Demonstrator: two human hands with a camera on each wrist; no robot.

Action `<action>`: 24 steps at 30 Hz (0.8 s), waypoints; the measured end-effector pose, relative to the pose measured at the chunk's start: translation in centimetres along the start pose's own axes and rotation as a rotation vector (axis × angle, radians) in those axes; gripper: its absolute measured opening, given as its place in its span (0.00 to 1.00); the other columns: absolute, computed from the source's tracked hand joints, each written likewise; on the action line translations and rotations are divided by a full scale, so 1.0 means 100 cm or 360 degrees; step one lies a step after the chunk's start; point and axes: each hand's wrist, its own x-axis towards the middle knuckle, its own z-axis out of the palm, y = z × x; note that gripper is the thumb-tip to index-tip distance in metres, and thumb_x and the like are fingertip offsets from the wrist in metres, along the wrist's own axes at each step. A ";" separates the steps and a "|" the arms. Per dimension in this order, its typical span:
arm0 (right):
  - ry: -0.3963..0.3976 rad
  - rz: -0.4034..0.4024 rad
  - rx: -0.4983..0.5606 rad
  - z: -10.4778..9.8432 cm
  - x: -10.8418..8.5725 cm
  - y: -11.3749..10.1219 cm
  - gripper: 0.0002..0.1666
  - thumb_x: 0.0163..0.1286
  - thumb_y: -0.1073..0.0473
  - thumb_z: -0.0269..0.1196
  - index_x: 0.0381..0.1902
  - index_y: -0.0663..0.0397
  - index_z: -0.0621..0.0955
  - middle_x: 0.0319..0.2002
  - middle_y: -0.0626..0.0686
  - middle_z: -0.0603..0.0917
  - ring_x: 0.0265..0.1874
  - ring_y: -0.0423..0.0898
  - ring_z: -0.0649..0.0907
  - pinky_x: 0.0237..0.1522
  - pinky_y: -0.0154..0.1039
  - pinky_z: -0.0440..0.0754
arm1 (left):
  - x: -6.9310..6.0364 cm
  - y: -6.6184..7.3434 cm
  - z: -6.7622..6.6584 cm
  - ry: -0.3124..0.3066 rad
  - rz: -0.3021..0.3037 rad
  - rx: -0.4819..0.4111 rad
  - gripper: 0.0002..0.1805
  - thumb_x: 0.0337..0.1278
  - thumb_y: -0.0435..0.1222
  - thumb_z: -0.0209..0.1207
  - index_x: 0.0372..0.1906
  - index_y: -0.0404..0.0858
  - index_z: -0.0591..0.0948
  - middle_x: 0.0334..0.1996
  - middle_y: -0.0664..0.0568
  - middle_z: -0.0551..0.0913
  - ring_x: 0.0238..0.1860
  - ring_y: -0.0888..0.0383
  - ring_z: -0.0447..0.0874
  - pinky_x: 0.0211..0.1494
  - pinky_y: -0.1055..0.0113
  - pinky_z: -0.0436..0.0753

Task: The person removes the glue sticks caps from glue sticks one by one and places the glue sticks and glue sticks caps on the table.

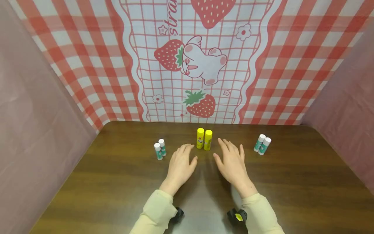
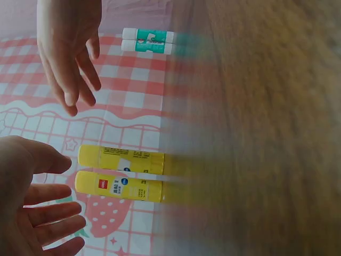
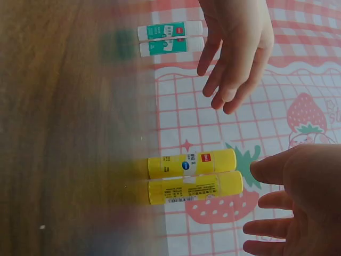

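Fingers (image 1: 223, 146) loosely spread, left hand (image 1: 179, 165) and right hand (image 1: 232, 165) empty; yellow glue sticks (image 1: 207, 140) between, small print unreadable; brown table (image 1: 111, 182), checked cloth (image 1: 102, 65) behind.

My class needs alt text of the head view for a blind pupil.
A person's left hand and right hand flank two upright yellow cylindrical glue sticks on a brown wood-grain table. White-capped green cylindrical glue sticks stand in pairs to either side, before a red-and-white checked cloth.

The glue sticks (image 1: 200, 138) look plastic, the tabletop (image 1: 298, 185) glossy wood.
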 end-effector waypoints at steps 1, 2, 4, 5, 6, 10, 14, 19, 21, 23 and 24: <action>-0.0005 -0.0003 0.0006 0.001 0.001 0.000 0.34 0.63 0.52 0.58 0.64 0.58 0.65 0.61 0.63 0.68 0.61 0.60 0.66 0.62 0.63 0.44 | 0.000 0.000 0.001 -0.0001 -0.0015 -0.0014 0.22 0.55 0.41 0.57 0.54 0.38 0.74 0.52 0.48 0.76 0.53 0.51 0.74 0.56 0.56 0.71; -0.0011 -0.0007 0.0018 0.002 0.003 0.000 0.34 0.63 0.52 0.59 0.64 0.58 0.65 0.60 0.63 0.69 0.60 0.59 0.67 0.62 0.63 0.45 | 0.000 0.001 0.002 -0.0003 -0.0029 -0.0029 0.21 0.55 0.41 0.57 0.53 0.38 0.75 0.51 0.48 0.77 0.52 0.51 0.75 0.55 0.56 0.72; -0.0027 -0.0008 0.0059 0.004 0.008 -0.001 0.34 0.63 0.53 0.59 0.63 0.60 0.65 0.60 0.63 0.70 0.60 0.58 0.68 0.62 0.63 0.47 | 0.002 0.001 0.006 -0.0015 -0.0068 -0.0063 0.20 0.54 0.41 0.57 0.52 0.39 0.76 0.49 0.49 0.78 0.51 0.52 0.76 0.54 0.57 0.73; -0.0029 -0.0006 0.0080 0.005 0.011 -0.001 0.34 0.63 0.53 0.58 0.64 0.60 0.65 0.60 0.63 0.70 0.60 0.58 0.68 0.62 0.62 0.48 | 0.004 0.002 0.008 -0.0018 -0.0082 -0.0091 0.20 0.54 0.41 0.57 0.52 0.38 0.76 0.48 0.49 0.78 0.50 0.52 0.76 0.53 0.57 0.73; -0.0020 -0.0005 0.0106 0.006 0.015 -0.001 0.34 0.63 0.53 0.58 0.63 0.61 0.64 0.59 0.63 0.70 0.59 0.58 0.69 0.62 0.62 0.50 | 0.006 0.002 0.009 -0.0019 -0.0092 -0.0122 0.20 0.54 0.41 0.57 0.52 0.38 0.76 0.48 0.49 0.78 0.50 0.52 0.76 0.53 0.57 0.73; 0.0008 0.0004 0.0240 0.008 0.034 -0.001 0.33 0.63 0.56 0.58 0.63 0.65 0.64 0.58 0.66 0.71 0.57 0.61 0.70 0.60 0.59 0.59 | 0.017 0.006 0.018 -0.0007 -0.0108 -0.0215 0.20 0.54 0.39 0.58 0.51 0.37 0.75 0.47 0.48 0.78 0.49 0.52 0.77 0.50 0.58 0.75; -0.0011 0.0013 0.0340 0.012 0.048 -0.002 0.34 0.63 0.58 0.58 0.62 0.69 0.62 0.59 0.68 0.68 0.57 0.63 0.69 0.58 0.56 0.65 | 0.023 0.010 0.026 0.0000 -0.0120 -0.0211 0.19 0.53 0.39 0.59 0.50 0.35 0.76 0.45 0.48 0.79 0.46 0.52 0.78 0.47 0.59 0.76; -0.0052 0.0002 0.0411 0.019 0.059 -0.001 0.34 0.63 0.61 0.58 0.63 0.71 0.60 0.61 0.69 0.64 0.59 0.63 0.66 0.60 0.55 0.64 | 0.029 0.015 0.036 -0.0002 -0.0153 -0.0192 0.20 0.52 0.38 0.59 0.50 0.35 0.76 0.44 0.47 0.79 0.44 0.52 0.78 0.45 0.59 0.77; -0.0067 -0.0001 0.0421 0.022 0.063 -0.001 0.34 0.63 0.62 0.58 0.63 0.71 0.59 0.61 0.69 0.63 0.59 0.63 0.67 0.59 0.54 0.65 | 0.032 0.017 0.038 0.0010 -0.0166 -0.0197 0.19 0.52 0.38 0.59 0.50 0.35 0.76 0.43 0.47 0.79 0.43 0.52 0.79 0.43 0.59 0.77; -0.0073 0.0007 0.0423 0.023 0.066 -0.001 0.34 0.63 0.62 0.57 0.63 0.71 0.60 0.60 0.69 0.64 0.59 0.62 0.68 0.59 0.54 0.66 | 0.034 0.019 0.040 0.0016 -0.0179 -0.0183 0.19 0.51 0.38 0.59 0.50 0.35 0.76 0.43 0.48 0.79 0.43 0.52 0.79 0.43 0.58 0.77; -0.0068 0.0007 0.0421 0.024 0.068 -0.001 0.34 0.63 0.62 0.58 0.63 0.70 0.60 0.60 0.69 0.65 0.58 0.62 0.69 0.58 0.53 0.67 | 0.036 0.019 0.041 0.0018 -0.0184 -0.0180 0.19 0.51 0.38 0.59 0.50 0.35 0.76 0.43 0.48 0.79 0.43 0.52 0.79 0.43 0.58 0.77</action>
